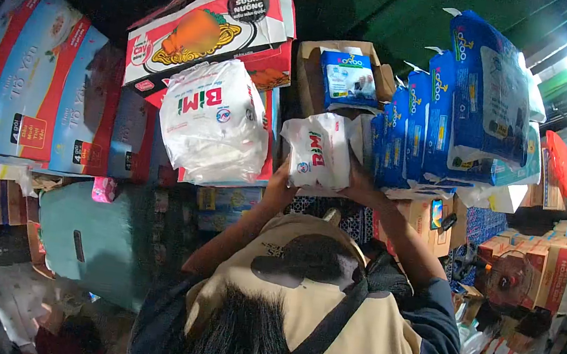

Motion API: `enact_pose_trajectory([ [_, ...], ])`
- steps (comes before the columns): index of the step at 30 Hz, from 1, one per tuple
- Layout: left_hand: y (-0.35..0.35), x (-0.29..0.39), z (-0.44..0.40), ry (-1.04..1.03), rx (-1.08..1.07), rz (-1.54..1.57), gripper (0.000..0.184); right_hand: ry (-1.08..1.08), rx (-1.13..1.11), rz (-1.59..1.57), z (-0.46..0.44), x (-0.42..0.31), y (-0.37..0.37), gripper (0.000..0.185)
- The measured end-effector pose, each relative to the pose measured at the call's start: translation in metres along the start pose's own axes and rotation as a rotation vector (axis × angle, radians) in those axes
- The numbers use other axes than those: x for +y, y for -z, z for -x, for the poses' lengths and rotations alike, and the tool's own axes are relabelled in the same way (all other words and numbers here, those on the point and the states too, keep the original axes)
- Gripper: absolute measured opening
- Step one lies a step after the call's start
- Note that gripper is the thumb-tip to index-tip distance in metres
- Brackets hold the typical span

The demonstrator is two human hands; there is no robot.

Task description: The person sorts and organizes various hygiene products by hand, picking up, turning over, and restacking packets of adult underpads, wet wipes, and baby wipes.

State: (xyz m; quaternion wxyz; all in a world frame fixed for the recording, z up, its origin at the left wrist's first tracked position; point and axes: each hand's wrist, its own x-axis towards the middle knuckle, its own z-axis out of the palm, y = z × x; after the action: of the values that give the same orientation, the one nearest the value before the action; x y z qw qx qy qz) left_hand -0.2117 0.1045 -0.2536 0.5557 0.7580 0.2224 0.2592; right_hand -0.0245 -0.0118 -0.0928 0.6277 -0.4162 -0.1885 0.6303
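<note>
Between my two hands is a white plastic package printed "BiMi" (321, 150), held in front of my chest. My left hand (281, 185) grips its left side, and my right hand (363, 188) grips its right side; the package covers part of the fingers. To the left, a larger white "BiMi" package (216, 123) leans against a noodle carton (208, 37). Just beyond the held package, a blue "Koroo" pack (349, 77) lies on an open cardboard box (309, 74). Several upright blue packs (439, 118) stand close to my right hand.
Blue-and-red cartons (40, 83) are stacked at far left, above a dark green box (89, 231). Cardboard boxes (535, 261) and a lit phone (437, 215) are on the right. A red bag (558, 165) sits behind them. A strap (328, 331) crosses my body.
</note>
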Motion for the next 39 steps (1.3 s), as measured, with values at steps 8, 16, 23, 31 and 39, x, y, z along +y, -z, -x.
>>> enact_pose_trajectory([
  [8,-0.005,0.031,-0.006,-0.061,0.092,-0.209,0.066,0.112,0.019,0.590,-0.025,0.068,0.082,0.094],
  [16,-0.029,-0.057,0.008,0.278,-0.079,-0.470,0.072,0.263,0.215,1.039,-0.027,0.081,0.082,0.099],
  [23,-0.026,-0.069,0.019,0.175,-0.280,-0.289,0.076,-0.094,0.082,1.644,-0.023,0.105,0.117,0.090],
  [31,-0.019,0.034,-0.006,-0.072,-0.450,-0.985,0.074,-0.211,-0.297,2.026,-0.008,0.089,0.076,0.079],
  [39,-0.033,-0.029,0.011,0.085,-0.702,-1.055,0.072,-0.238,-0.474,1.956,-0.021,0.136,0.126,0.082],
])
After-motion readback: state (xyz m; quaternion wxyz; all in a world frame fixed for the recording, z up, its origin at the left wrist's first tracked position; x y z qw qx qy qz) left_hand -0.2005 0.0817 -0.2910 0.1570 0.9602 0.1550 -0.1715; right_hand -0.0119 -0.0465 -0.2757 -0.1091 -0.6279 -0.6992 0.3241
